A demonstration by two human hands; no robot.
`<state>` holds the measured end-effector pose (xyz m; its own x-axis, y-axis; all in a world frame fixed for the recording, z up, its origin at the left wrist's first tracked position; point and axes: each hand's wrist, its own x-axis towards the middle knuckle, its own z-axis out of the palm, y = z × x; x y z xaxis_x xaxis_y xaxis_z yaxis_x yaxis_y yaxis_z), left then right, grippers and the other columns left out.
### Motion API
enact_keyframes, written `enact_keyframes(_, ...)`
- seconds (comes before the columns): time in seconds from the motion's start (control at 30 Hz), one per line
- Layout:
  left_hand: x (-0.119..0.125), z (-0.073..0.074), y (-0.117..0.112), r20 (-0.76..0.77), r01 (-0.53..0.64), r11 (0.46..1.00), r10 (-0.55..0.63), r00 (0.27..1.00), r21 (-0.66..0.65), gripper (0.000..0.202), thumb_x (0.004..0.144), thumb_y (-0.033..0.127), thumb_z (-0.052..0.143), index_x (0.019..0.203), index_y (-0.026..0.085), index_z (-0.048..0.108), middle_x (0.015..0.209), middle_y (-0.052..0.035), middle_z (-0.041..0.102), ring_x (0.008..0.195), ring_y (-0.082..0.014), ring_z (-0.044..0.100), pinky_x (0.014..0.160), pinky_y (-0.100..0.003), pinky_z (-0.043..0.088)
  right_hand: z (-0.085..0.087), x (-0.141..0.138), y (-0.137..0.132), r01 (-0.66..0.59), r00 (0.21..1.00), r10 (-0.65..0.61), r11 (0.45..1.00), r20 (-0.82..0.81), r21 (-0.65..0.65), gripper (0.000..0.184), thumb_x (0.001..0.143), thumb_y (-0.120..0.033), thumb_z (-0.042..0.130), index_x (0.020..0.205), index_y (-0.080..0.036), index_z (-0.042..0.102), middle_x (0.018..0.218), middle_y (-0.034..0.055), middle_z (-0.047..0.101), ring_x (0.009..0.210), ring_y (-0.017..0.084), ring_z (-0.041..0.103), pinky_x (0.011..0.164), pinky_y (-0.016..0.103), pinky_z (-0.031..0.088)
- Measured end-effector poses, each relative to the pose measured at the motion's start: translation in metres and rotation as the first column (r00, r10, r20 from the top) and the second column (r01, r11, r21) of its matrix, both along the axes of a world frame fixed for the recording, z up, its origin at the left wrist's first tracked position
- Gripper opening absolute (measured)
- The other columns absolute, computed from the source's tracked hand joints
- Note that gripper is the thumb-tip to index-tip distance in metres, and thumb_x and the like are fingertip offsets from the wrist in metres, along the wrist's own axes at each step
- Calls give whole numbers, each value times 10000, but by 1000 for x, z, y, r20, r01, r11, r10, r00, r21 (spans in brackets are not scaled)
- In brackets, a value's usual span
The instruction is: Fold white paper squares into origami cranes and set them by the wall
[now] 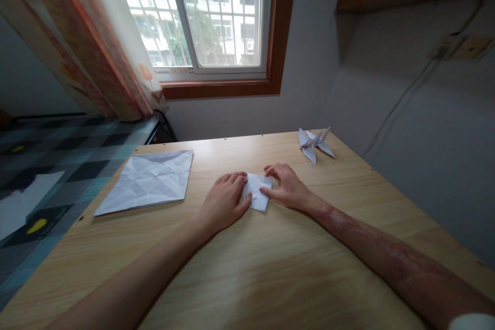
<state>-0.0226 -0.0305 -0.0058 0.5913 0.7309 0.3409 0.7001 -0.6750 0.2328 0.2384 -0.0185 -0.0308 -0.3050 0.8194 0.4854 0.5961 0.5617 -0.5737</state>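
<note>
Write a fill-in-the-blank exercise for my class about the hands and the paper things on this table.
1. The left hand and the right hand ____ touch the folded paper.
2. The creased sheet lies on the table to the ____ of both hands.
3. The crane stands nearest the ____ hand.
Missing words: both; left; right.

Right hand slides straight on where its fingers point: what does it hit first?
The small folded paper that the right hand touches; just beyond it, probably the left hand.
</note>
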Motion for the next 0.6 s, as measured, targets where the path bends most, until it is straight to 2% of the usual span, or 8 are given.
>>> enact_keyframes(0.13, 0, 0, 0, -8, -10, 1000, 10, 1000, 0, 309, 1031, 361, 613, 1287, 189, 636, 1462, -176, 684, 1333, -363, 648, 1179, -563, 492, 4, -1, -2, -74, 992, 66, 995, -109, -71, 263, 872, -213, 816, 1104, -223, 692, 1144, 69, 790, 1096, 264, 726, 1009, 416, 555)
enact_keyframes(0.27, 1, 0, -1, -12, -40, 999, 40, 999, -5, 324, 1026, 369, 614, 1290, 182, 633, 1520, -191, 651, 1369, -369, 639, 1199, -572, 492, 7, -3, -7, -139, 987, 139, 990, -81, -4, 431, 923, -154, 767, 1333, -238, 663, 1168, 50, 840, 1121, 253, 770, 1067, 433, 534)
enact_keyframes(0.4, 1, 0, 0, -5, -32, 999, 32, 999, 11, 409, 1013, 359, 636, 1386, 193, 618, 1507, -169, 676, 1385, -358, 638, 1204, -558, 496, 8, -4, -11, -262, 962, 249, 957, 111, 127, 242, 993, -172, 727, 1214, -264, 764, 1236, 52, 851, 1149, 251, 791, 1180, 488, 486)
enact_keyframes(0.47, 1, 1, -1, -13, -22, 999, 22, 1000, 33, 413, 1011, 348, 639, 1400, 209, 635, 1496, -152, 691, 1372, -351, 647, 1200, -551, 501, 9, -4, -12, -315, 941, 288, 938, 179, 146, 221, 1001, -178, 725, 1183, -276, 800, 1304, 51, 836, 1192, 252, 785, 1202, 495, 480)
enact_keyframes(0.6, 1, 5, -2, -56, -8, 998, 11, 998, 63, 332, 1028, 347, 620, 1313, 201, 704, 1453, -140, 724, 1316, -343, 681, 1216, -561, 488, 11, -6, -13, -338, 934, 309, 928, 181, 160, 203, 1017, -183, 711, 1150, -267, 840, 1277, 58, 845, 1154, 254, 788, 1096, 458, 568)
